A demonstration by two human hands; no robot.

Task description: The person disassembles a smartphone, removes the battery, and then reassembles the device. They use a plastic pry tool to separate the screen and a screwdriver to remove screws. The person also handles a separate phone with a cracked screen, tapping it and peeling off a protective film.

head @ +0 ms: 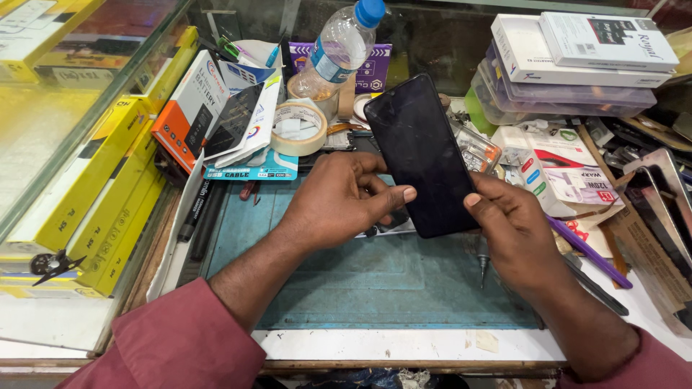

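Observation:
A black smartphone [422, 155] with a dark screen is held upright and tilted above a blue work mat [375, 281]. My left hand [339, 198] grips its lower left edge, thumb pressed on the screen side. My right hand [508, 230] holds the lower right edge, thumb tip against the phone's side. Both hands are shut on the same phone. The phone's bottom end is hidden between my fingers.
A roll of tape [299, 128] and a plastic water bottle [337, 50] stand behind the phone. Yellow boxes [108, 194] line the left side. White and clear boxes [569, 65] are stacked at back right. A purple pen [587, 252] and a screwdriver [481, 259] lie near my right hand.

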